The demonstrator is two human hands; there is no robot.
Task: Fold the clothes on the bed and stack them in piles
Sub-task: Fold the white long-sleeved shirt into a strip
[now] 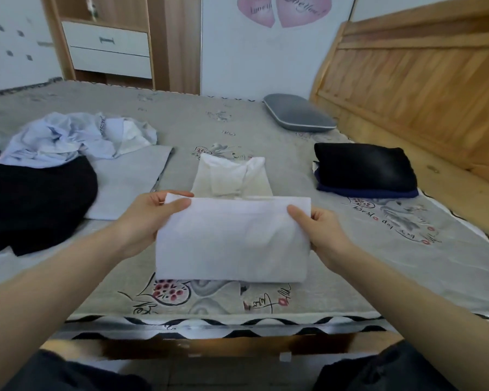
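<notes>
Two hands clamped on one folded white garment (232, 238): left hand (150, 218) pinching its upper left corner, right hand (319, 232) gripping its right edge, lower fold resting on the grey printed bed mat (209, 122). One cream folded garment (232, 176) just behind it; one stack of two dark folded pieces (364, 170) at right. One unfolded heap (74, 136) of light blue, white and black clothes at left; one grey pillow (299, 112) near the wooden headboard (424, 69).

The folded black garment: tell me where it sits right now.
In the head view, the folded black garment lies on the right side of the bed, stacked on a folded navy piece, nearer than the grey pillow and beside the wooden headboard.
</notes>
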